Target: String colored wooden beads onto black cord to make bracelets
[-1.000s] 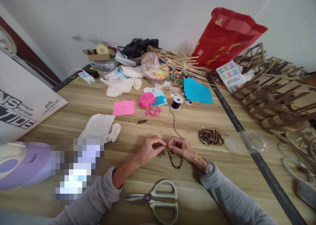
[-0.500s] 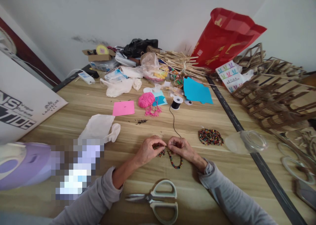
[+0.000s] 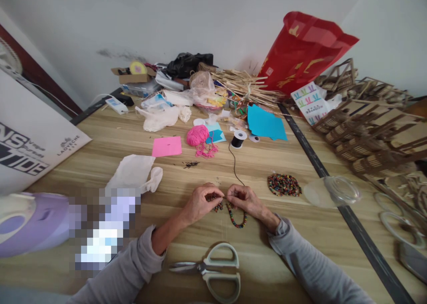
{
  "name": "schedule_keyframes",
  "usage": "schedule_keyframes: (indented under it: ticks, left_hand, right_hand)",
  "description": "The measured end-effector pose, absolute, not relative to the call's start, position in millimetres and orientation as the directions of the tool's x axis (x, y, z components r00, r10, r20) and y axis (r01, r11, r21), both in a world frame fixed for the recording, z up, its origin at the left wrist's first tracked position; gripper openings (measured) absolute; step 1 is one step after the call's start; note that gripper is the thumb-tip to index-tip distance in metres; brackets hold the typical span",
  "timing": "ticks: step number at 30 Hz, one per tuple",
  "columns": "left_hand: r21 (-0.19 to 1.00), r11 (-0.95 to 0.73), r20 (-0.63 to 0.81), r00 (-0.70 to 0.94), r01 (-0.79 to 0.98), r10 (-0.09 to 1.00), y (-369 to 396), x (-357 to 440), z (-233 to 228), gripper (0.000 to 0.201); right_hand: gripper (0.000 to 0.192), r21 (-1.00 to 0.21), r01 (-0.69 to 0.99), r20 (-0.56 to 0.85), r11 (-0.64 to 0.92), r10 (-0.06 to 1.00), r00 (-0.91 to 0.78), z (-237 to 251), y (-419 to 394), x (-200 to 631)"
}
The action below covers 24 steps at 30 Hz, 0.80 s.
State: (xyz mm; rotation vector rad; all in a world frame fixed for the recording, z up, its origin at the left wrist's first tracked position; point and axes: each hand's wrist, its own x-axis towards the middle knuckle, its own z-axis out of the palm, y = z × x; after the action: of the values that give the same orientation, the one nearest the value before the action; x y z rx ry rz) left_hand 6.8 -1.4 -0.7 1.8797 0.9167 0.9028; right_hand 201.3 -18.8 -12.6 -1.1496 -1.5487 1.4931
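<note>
Over the middle of the table, my left hand (image 3: 202, 200) and my right hand (image 3: 246, 199) meet almost fingertip to fingertip. Both are closed in a pinch. A loop of multicoloured beads (image 3: 238, 225) hangs below my right fingers, its upper end between them. More beads (image 3: 218, 206) lie beside and partly behind my left fingers; what exactly the left fingertips pinch is too small to make out. Black cord (image 3: 235, 164) runs from a white-ended spool (image 3: 238, 139) to behind my right hand. A coiled heap of beads (image 3: 284, 185) rests to the right.
Scissors (image 3: 208, 268) with pale handles lie near the front edge. Pink yarn (image 3: 197, 135), a pink card (image 3: 167, 146) and blue sheets (image 3: 267, 122) are farther back. Woven baskets (image 3: 370, 139) stand at right, a red bag (image 3: 305, 50) behind. A plastic bag (image 3: 131, 172) lies left.
</note>
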Motion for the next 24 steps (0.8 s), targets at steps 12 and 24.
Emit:
schedule_keyframes:
  ticks: [12, 24]
  left_hand:
    - [0.884, -0.401, 0.249, 0.482, 0.242, 0.84, -1.1, 6.7, 0.0, 0.008]
    - [0.889, -0.391, 0.244, 0.478, 0.237, 0.844, -1.5, 7.0, -0.1, 0.008]
  right_hand:
    - [0.04, -0.988, 0.152, -0.091, -0.035, 0.92, -0.38, -11.7, -18.3, 201.6]
    - [0.04, -0.988, 0.145, -0.095, -0.042, 0.922, -0.375, -12.2, -18.3, 201.5]
